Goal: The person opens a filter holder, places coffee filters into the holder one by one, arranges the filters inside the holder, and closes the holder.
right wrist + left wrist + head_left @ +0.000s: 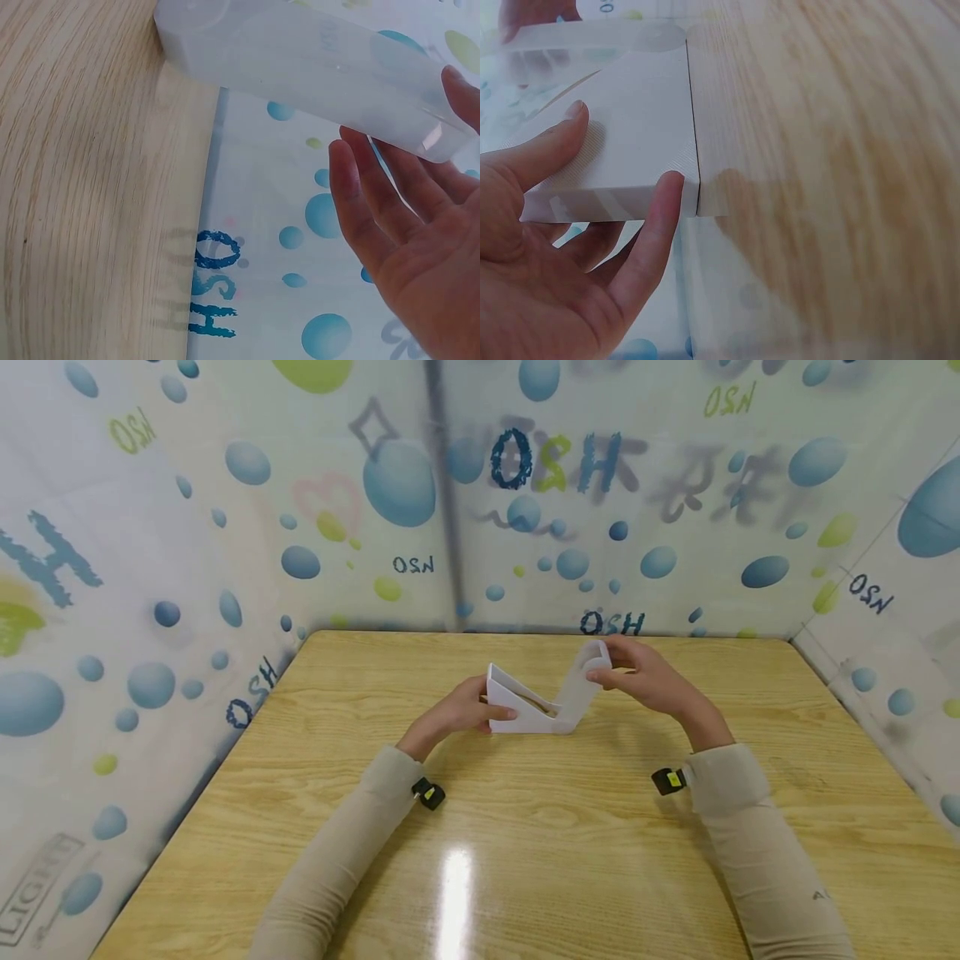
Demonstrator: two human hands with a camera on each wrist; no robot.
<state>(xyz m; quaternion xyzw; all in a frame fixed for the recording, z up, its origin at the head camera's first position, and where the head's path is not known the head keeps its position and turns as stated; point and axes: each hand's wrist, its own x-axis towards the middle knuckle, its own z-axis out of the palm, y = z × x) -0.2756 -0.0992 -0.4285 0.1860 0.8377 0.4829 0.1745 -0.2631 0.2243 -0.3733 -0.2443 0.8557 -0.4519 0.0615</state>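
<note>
A white plastic box [525,717] with a slanted open top stands on the table, its translucent lid [579,695] swung up at the right end. My left hand [467,706] holds the box's left end, the thumb on its front side. In the left wrist view that thumb presses the ribbed patch on the box wall [641,127], while the fingers lie along the end. At the lid's raised end, my right hand [651,678] pinches it between thumb and fingers; the right wrist view shows the lid [300,67] close up. A tan patch shows inside the box; what it is I cannot tell.
The wood-grain table [540,827] carries a bright light reflection near its front. A printed curtain [480,543] with blue and green dots hangs behind the table's far edge and along both sides. Small black devices [429,794] are strapped at both wrists.
</note>
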